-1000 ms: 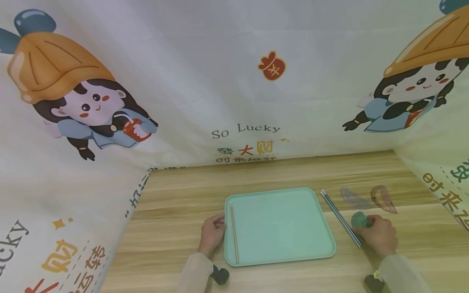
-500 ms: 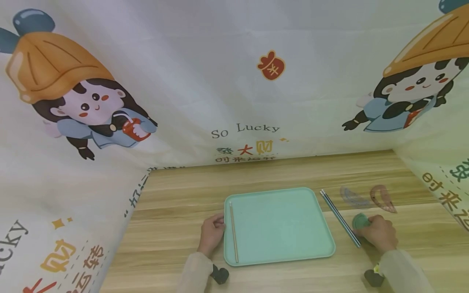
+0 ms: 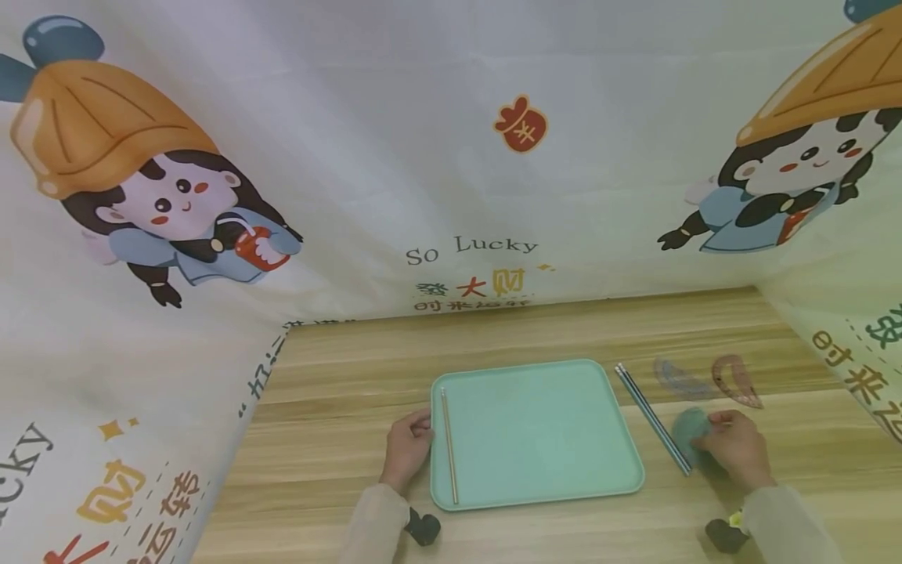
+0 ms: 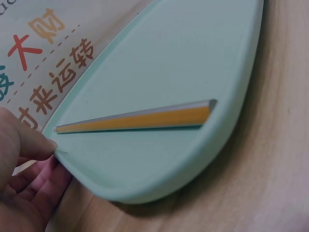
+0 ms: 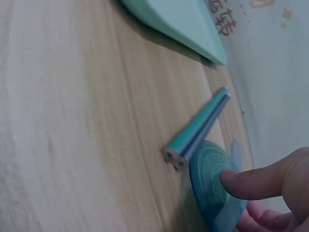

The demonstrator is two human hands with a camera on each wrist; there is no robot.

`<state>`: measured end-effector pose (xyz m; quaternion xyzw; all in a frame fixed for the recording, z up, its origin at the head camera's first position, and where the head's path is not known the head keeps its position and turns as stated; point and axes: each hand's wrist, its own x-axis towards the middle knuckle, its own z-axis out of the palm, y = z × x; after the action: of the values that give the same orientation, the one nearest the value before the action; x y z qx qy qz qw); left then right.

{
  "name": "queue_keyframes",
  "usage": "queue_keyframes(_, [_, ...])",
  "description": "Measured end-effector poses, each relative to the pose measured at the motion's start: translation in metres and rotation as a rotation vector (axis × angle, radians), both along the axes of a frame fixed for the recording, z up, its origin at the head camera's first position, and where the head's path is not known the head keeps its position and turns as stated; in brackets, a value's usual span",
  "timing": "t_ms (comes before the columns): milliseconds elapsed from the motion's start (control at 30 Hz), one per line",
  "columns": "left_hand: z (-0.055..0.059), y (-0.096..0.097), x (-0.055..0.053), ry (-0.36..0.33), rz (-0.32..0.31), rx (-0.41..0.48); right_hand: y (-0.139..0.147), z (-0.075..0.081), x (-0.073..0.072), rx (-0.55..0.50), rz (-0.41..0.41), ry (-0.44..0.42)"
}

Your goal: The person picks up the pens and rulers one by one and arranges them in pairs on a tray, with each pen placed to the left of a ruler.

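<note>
My left hand (image 3: pixel 409 450) grips the left rim of a mint green tray (image 3: pixel 543 435). In the left wrist view the thumb (image 4: pixel 41 145) is on the rim, with the other fingers curled against the outer side. A gold pencil (image 3: pixel 449 446) lies inside the tray along its left edge. Right of the tray, my right hand (image 3: pixel 736 446) holds a translucent green protractor (image 3: pixel 689 427) tilted above the table. The right wrist view shows my thumb on its finely lined face. Just left of it lie two pencils (image 3: pixel 651 419), teal and dark blue, side by side.
Behind the right hand lie a bluish protractor (image 3: pixel 682 380) and a reddish protractor (image 3: pixel 736 382) on the wooden table (image 3: pixel 352 360). Printed cloth walls (image 3: pixel 395 157) stand at the back and both sides.
My right hand has shifted slightly and turned the green protractor, whose face now shows more fully. The left hand stays at the tray rim; tray and pencils have not visibly moved.
</note>
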<state>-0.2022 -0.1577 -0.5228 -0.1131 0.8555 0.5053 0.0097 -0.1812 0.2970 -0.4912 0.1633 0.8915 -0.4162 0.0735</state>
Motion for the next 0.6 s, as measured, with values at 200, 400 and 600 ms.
queue_keyframes(200, [0.0006, 0.0038, -0.0002, -0.003, 0.001, -0.013, 0.0081, 0.005, 0.0034, -0.073, -0.037, -0.009])
queue_keyframes(400, [-0.0002, 0.0014, -0.0017, -0.011, -0.009, 0.003, 0.0091, 0.0048, 0.0045, -0.146, -0.062, -0.014])
queue_keyframes(600, [-0.0008, 0.0002, -0.0002, -0.018, -0.008, 0.007, 0.0086, 0.0044, 0.007, -0.281, -0.074, -0.046])
